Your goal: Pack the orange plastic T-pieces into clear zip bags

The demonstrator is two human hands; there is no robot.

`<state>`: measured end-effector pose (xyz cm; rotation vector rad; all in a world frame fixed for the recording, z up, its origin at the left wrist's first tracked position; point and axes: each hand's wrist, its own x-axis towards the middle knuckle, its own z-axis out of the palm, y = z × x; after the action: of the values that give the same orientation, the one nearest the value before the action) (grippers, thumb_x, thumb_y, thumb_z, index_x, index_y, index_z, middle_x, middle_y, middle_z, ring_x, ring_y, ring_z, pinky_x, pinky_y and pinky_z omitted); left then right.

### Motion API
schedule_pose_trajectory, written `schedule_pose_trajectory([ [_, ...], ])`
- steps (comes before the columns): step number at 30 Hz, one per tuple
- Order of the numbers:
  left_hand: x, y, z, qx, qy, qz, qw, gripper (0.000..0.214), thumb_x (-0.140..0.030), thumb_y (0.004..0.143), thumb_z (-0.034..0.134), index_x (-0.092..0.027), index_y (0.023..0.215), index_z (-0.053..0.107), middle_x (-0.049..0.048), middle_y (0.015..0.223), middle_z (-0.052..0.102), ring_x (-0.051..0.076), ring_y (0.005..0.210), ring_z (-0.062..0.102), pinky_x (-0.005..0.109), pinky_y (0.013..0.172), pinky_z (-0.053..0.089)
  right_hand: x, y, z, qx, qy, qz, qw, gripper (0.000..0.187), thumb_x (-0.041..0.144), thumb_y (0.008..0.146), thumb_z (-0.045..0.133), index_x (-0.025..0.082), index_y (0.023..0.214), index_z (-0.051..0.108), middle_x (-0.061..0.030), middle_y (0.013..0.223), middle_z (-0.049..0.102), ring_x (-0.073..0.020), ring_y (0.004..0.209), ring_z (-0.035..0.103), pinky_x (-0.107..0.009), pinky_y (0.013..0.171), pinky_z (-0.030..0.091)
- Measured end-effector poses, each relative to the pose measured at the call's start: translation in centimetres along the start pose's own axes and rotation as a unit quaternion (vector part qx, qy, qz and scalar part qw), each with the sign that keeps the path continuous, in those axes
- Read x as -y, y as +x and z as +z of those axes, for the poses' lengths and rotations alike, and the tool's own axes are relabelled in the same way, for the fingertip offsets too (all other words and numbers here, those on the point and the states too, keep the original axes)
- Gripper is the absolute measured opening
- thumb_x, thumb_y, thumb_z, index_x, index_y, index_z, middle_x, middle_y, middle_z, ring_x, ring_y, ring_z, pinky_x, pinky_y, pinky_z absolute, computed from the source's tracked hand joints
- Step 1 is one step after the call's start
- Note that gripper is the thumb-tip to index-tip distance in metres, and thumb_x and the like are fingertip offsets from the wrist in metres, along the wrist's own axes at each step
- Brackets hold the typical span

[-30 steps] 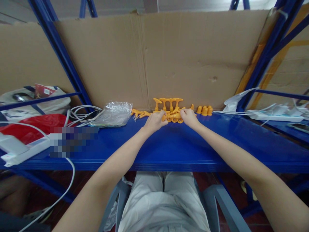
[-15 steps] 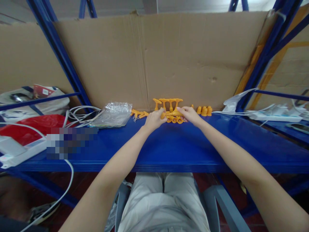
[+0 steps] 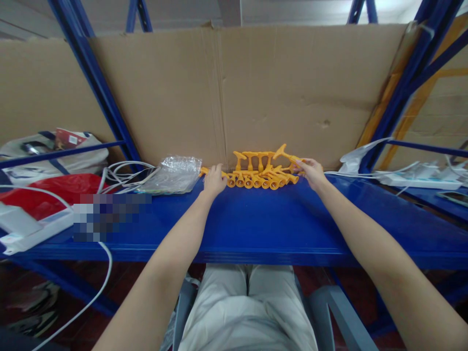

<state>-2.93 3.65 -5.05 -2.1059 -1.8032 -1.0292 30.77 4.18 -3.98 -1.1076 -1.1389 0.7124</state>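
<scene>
A row of several orange plastic pieces (image 3: 261, 174) lies along the back of the blue shelf (image 3: 263, 224), against the cardboard wall. My left hand (image 3: 214, 180) is curled at the row's left end, fingers closed on the leftmost orange piece. My right hand (image 3: 310, 171) is at the right end and pinches an orange piece whose forked tip sticks up to the left. Both arms reach forward from the lower corners. The small orange cups at the right are hidden behind my right hand.
A crumpled clear plastic bag (image 3: 171, 173) and white cables (image 3: 120, 173) lie left of the row. A red and white box (image 3: 40, 204) sits far left. White cables and a power strip (image 3: 420, 178) lie on the right. Blue rack posts (image 3: 95, 83) flank the cardboard (image 3: 292, 87).
My hands have moved apart from the middle of the pile to its two ends. The orange pieces now lie spread in a longer row, and one piece is lifted at the right.
</scene>
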Motion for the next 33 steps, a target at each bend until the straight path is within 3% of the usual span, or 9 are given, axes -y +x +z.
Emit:
schedule_pose_trajectory([
  [7,1.4,-0.3,0.5,0.067,0.059,-0.134,0.987,0.059,-0.017,0.086,0.043,-0.011,0.144,0.043,0.0227,0.151,0.042,0.036,0.139,0.039,0.057,0.107,0.037,-4.0,1.4,-1.5,-0.042,-0.086,0.040,0.995,0.040,0.044,0.070,0.078,0.023,0.097,0.058,-0.0085,0.093,0.069,-0.0229,0.086,0.068,-0.034,0.067,0.055],
  [11,1.6,-0.2,0.9,0.153,0.070,-0.159,0.973,0.060,-0.022,0.091,0.038,-0.014,0.150,0.037,0.0183,0.159,0.033,0.034,0.147,0.028,0.063,0.112,0.030,-4.7,1.6,-1.2,-0.042,-0.149,0.011,0.988,0.036,0.040,0.080,0.068,0.016,0.106,0.063,-0.0169,0.104,0.069,-0.0271,0.099,0.066,-0.040,0.085,0.055],
  [15,1.9,0.0,1.2,0.213,0.087,-0.155,0.961,0.056,-0.024,0.092,0.034,-0.024,0.148,0.043,0.0110,0.161,0.032,0.031,0.149,0.025,0.067,0.114,0.025,-4.4,1.4,-1.2,-0.028,-0.267,0.007,0.963,0.038,0.037,0.091,0.053,0.009,0.113,0.066,-0.0211,0.112,0.068,-0.0318,0.110,0.064,-0.043,0.100,0.047],
  [18,2.0,0.2,1.3,0.211,0.097,-0.152,0.961,0.055,-0.024,0.092,0.034,-0.025,0.145,0.047,0.0107,0.160,0.034,0.032,0.148,0.026,0.066,0.114,0.027,-4.3,1.3,-1.4,-0.022,-0.355,0.014,0.935,0.046,0.037,0.094,0.047,0.005,0.122,0.065,-0.0233,0.120,0.066,-0.0345,0.119,0.060,-0.043,0.106,0.043],
  [23,1.8,0.1,1.3,0.195,0.111,-0.159,0.961,0.052,-0.025,0.092,0.037,-0.025,0.142,0.052,0.0130,0.156,0.040,0.034,0.144,0.034,0.064,0.113,0.029,-4.4,1.3,-1.7,-0.003,-0.433,0.019,0.901,0.060,0.035,0.096,0.041,0.003,0.146,0.046,-0.0243,0.138,0.057,-0.0353,0.131,0.052,-0.042,0.110,0.039],
  [27,1.6,0.1,1.2,0.185,0.117,-0.162,0.962,0.053,-0.020,0.090,0.038,-0.023,0.140,0.054,0.0143,0.156,0.040,0.035,0.144,0.034,0.064,0.114,0.029,-4.6,1.5,-1.7,0.019,-0.487,0.025,0.873,0.062,0.039,0.097,0.036,0.002,0.146,0.043,-0.0249,0.139,0.055,-0.0343,0.133,0.050,-0.039,0.109,0.039],
  [33,1.6,0.1,1.2,0.182,0.111,-0.155,0.965,0.056,-0.015,0.087,0.039,-0.022,0.141,0.053,0.0143,0.155,0.041,0.034,0.144,0.034,0.066,0.113,0.028,-4.8,1.3,-2.1,0.054,-0.516,0.018,0.855,0.070,0.054,0.096,0.037,0.008,0.148,0.041,-0.0247,0.132,0.060,-0.0374,0.125,0.055,-0.047,0.104,0.040],
])
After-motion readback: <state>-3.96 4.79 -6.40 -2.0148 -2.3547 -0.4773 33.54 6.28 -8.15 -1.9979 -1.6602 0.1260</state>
